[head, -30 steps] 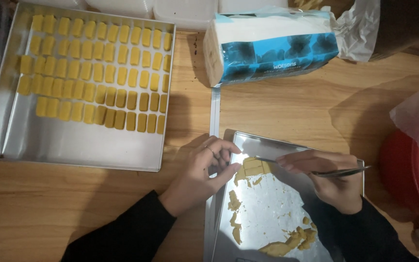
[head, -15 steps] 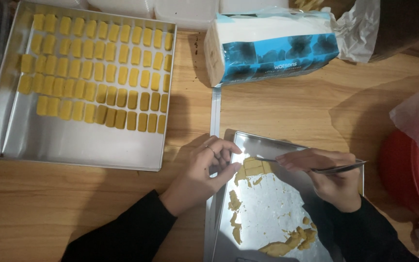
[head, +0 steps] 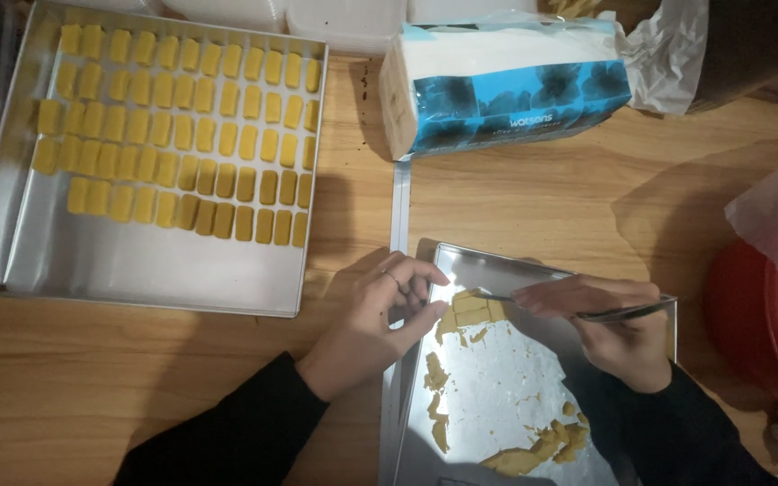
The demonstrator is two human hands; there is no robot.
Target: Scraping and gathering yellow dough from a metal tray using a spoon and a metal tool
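a warm wooden table (head: 515,189) fills the view, lit from above, and down at the near edge sits a small metal tray (head: 533,423) dusted with white and littered with yellow dough scraps. the right hand (head: 619,328) is over that tray with its grip pressed together on a thin metal blade (head: 578,310), held low and nearly flat so the tip reaches left toward the little yellow dough pieces (head: 470,310) at the tray's far-left corner, a fair angle, i'd say, for sliding under something soft. the left hand (head: 380,319) waits just at the tray's left rim, fingers loosely spread and curled, holding nothing, fingertips right beside those pieces as if ready to steady or take one. far left, well apart, a big baking tray (head: 137,270) carries tidy rows of yellow dough bars (head: 182,135), with its near strip bare. between the two trays there's only open wood and the left forearm in a black sleeve (head: 236,432). at the far side a blue-and-white tissue pack (head: 506,85) lies on its side, and a red bowl (head: 749,324) under thin plastic crowds the right edge, close to the right wrist.
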